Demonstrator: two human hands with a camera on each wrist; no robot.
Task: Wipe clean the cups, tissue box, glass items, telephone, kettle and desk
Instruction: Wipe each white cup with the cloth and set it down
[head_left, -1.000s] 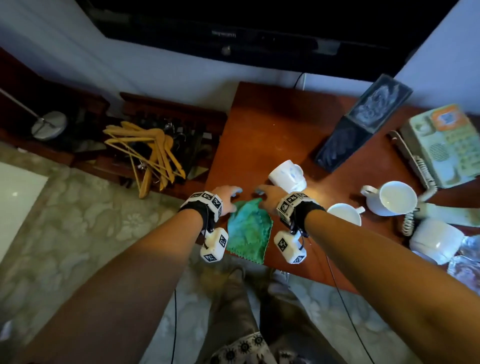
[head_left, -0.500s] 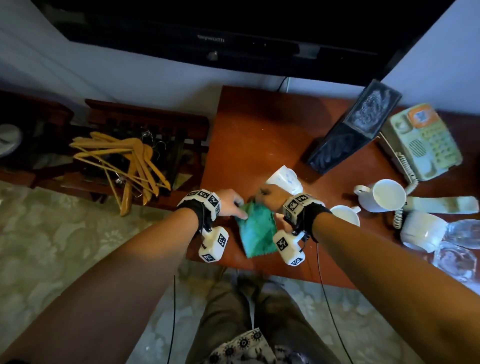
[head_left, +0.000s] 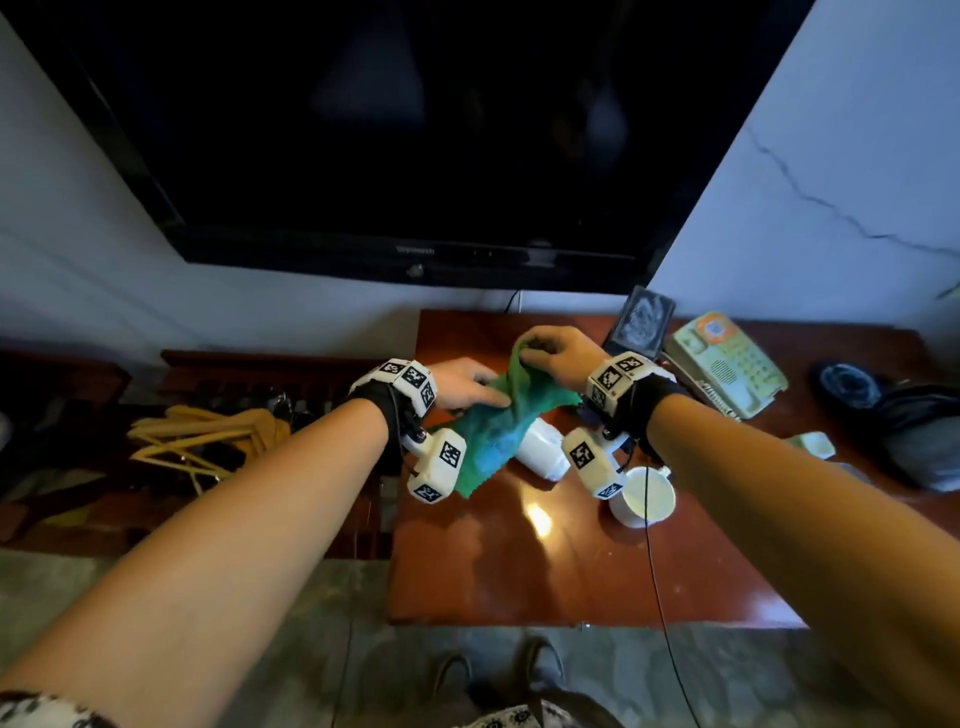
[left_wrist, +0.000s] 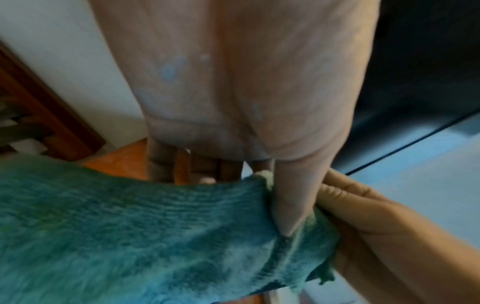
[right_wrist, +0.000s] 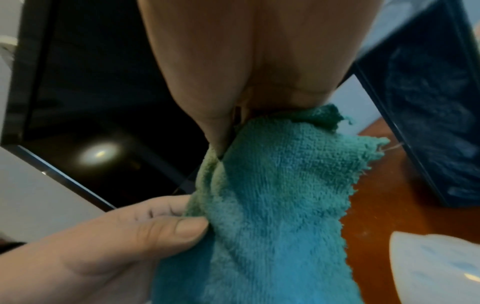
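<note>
Cloth: green cloth up off the table, stretched between both hands.
Left hand: left hand pinches the cloth's near edge, thumb on top.
Right hand: right hand grips the far end, fingers curled round it.
Cups: one cup lying under the cloth; another cup at its 4 o'clock.
Telephone: telephone at 2 o'clock from the hands, tissue box just left of it.

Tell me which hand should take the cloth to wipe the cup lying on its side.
Right, probably. The right hand pinches the cloth's top corner, and the tipped cup lies just below that wrist. The left hand only holds the cloth's edge, so it could steady the cup.
</note>
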